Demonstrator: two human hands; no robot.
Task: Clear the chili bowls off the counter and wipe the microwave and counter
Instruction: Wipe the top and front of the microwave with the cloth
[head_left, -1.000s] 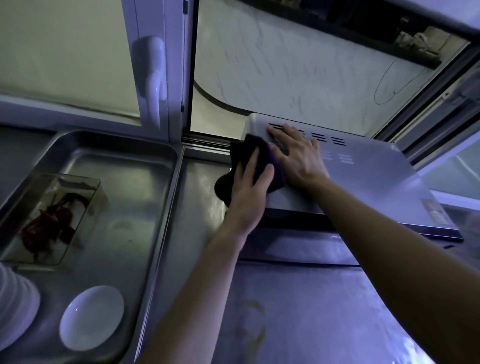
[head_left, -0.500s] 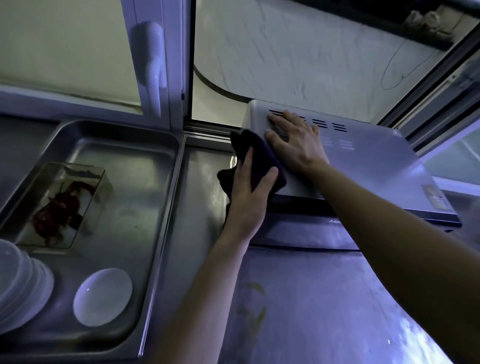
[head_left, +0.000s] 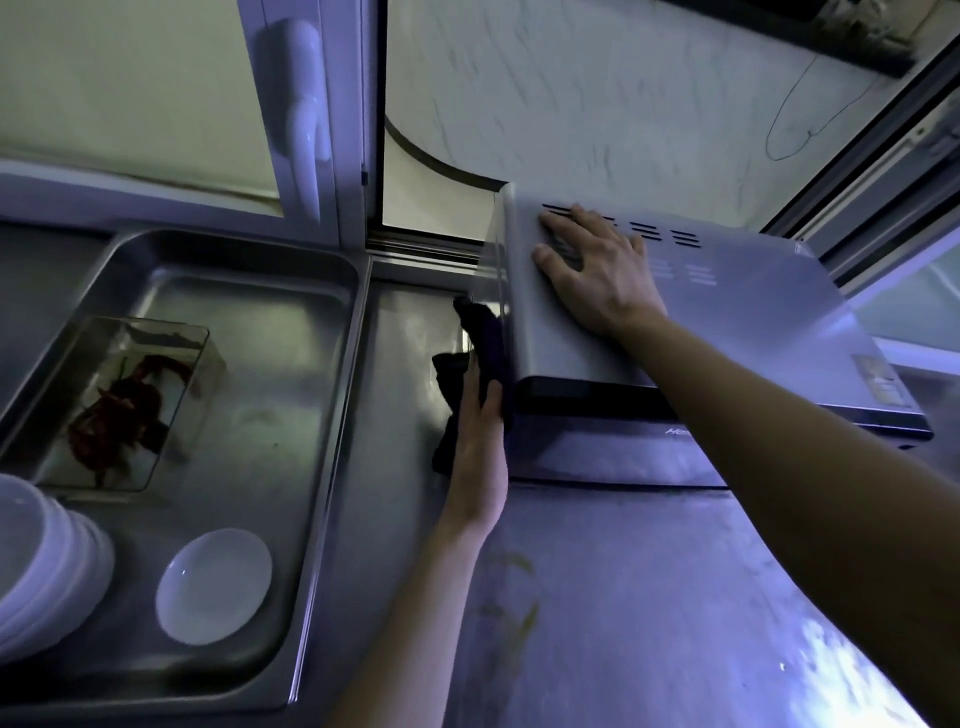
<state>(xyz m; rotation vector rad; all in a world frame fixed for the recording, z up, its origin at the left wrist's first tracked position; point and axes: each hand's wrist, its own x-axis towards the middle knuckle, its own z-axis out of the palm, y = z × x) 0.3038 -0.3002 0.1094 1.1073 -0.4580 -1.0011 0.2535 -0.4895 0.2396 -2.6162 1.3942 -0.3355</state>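
Left hand (head_left: 478, 441) presses the cloth (head_left: 485, 332) flat-fingered to the microwave (head_left: 753, 312) side, right hand (head_left: 597, 270) splayed on top; bowls (head_left: 213, 587) in the tray (head_left: 332, 415) to its left, worktop (head_left: 623, 597) looks unwiped

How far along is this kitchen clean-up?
Done: the chili container and white bowls sit in the metal tray, off the counter. In hand: the left hand presses a dark cloth against the side of the microwave while the right hand steadies its top. Left: the counter, with yellowish stains.

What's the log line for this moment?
phase: wipe microwave side | left hand: presses dark cloth against it | right hand: flat on top
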